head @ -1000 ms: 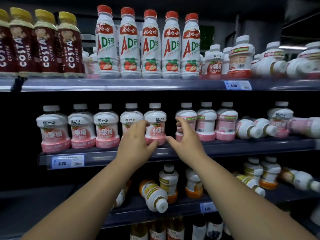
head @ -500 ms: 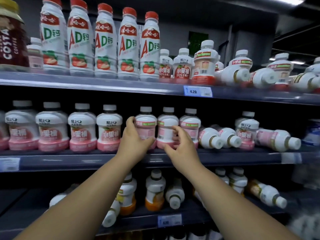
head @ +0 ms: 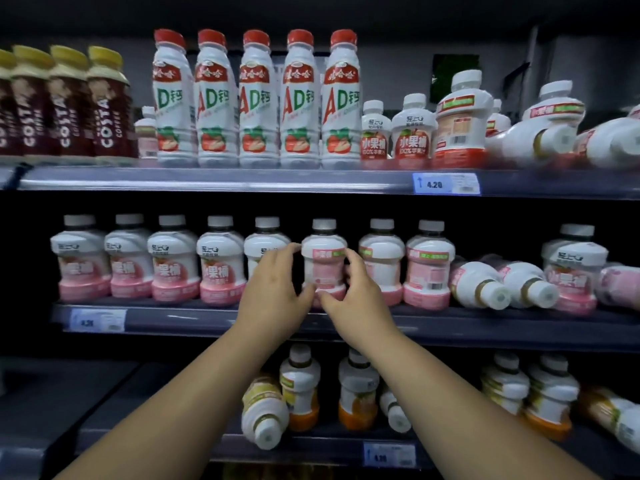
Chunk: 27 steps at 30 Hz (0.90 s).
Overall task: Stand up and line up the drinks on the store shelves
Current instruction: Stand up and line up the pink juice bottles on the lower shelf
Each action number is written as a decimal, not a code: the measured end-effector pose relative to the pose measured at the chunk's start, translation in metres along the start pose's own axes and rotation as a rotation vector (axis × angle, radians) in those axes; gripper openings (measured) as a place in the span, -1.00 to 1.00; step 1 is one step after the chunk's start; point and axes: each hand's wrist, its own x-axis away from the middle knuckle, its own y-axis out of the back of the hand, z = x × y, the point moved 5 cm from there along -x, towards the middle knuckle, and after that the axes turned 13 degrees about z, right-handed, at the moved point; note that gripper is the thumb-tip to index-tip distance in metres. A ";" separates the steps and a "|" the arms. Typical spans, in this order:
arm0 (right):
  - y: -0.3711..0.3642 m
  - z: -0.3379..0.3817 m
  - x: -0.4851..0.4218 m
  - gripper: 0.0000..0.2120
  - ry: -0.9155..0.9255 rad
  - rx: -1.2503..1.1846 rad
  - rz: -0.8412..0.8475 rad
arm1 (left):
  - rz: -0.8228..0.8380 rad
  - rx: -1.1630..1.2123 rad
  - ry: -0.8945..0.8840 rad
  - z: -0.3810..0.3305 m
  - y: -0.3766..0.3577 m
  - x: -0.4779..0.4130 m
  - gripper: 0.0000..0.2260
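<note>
Both grips closed: left hand [head: 273, 294], right hand [head: 358, 297] curl round upright pink bottle [head: 323, 263], middle shelf [head: 194, 320].

Upright pink bottle [head: 323, 263], middle shelf [head: 485, 327]

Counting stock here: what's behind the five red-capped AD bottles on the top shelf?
One small pink-labelled bottle peeks out behind the left end of the AD bottles. Above their shoulders only dim back wall shows. Anything lower behind them is covered by the bottles themselves.
</note>
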 end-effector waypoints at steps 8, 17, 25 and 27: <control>-0.020 0.017 -0.024 0.09 -0.198 0.288 -0.071 | -0.062 -0.397 -0.004 0.045 0.021 0.005 -0.31; -0.012 0.010 -0.035 0.18 -0.222 0.136 0.005 | -0.121 -0.440 -0.053 0.068 0.002 -0.001 -0.28; -0.015 0.001 -0.042 0.04 -0.285 0.070 0.015 | -0.228 -0.472 -0.089 0.074 -0.003 -0.002 -0.29; -0.015 0.002 -0.041 -0.05 -0.309 0.133 -0.035 | -0.244 -0.487 -0.102 0.074 -0.003 -0.001 -0.29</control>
